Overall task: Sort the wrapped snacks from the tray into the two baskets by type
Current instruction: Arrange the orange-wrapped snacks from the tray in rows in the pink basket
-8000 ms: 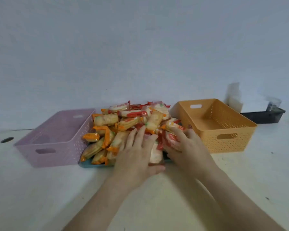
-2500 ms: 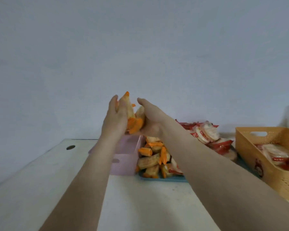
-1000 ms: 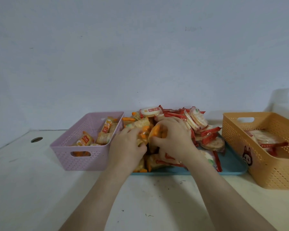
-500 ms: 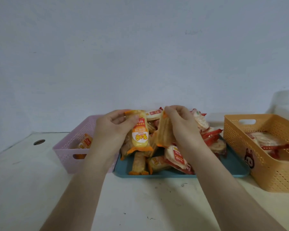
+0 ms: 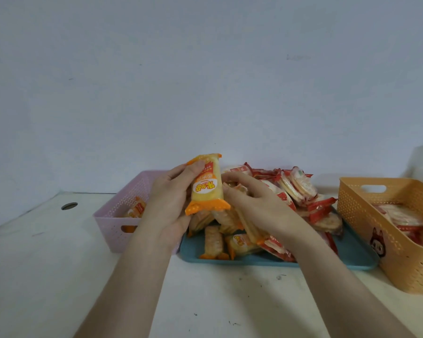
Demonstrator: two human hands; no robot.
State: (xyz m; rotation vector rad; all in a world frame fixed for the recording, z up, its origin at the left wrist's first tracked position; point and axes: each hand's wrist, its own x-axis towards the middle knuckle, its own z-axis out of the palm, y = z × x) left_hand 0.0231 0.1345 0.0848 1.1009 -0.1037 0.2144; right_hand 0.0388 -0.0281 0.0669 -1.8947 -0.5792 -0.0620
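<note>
The left hand (image 5: 171, 206) grips the orange-wrapped snack (image 5: 206, 186) upright, long axis vertical, over the tray (image 5: 352, 258) left end, purple basket (image 5: 112, 223) just leftward; right hand (image 5: 257, 203) curls over the pile (image 5: 296, 189), grip unclear.

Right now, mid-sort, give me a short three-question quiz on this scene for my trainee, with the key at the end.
1. Fill in: the teal tray sits ____ the purple basket and the orange basket.
2. True or false: the orange basket holds red-wrapped snacks.
3. The left hand grips: A a red-wrapped snack; B an orange-wrapped snack; C nothing.
Key: 1 between; 2 true; 3 B.
</note>
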